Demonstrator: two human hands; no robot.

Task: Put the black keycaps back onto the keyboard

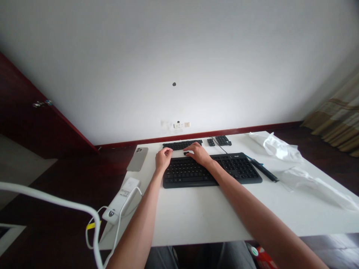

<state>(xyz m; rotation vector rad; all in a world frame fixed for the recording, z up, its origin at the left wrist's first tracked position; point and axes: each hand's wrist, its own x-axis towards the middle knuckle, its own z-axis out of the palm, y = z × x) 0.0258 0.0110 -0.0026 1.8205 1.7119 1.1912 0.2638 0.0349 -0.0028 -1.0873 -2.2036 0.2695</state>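
A flat white table (196, 213) spreads under my hands. Just nearer me, my right forearm (238, 191) partly hides the long black plastic keyboard (190, 173); crumpled white plastic (282, 147) lies well right. My left hand (163, 157) is pinched, my right hand (198, 153) curled by a small black piece (186, 153); I can't tell either's grip.

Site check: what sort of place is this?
Likely a room in a home or small office, not a workshop: a dark red door with a handle, a long beige-brown curtain, and a plain white table with a keyboard on it.
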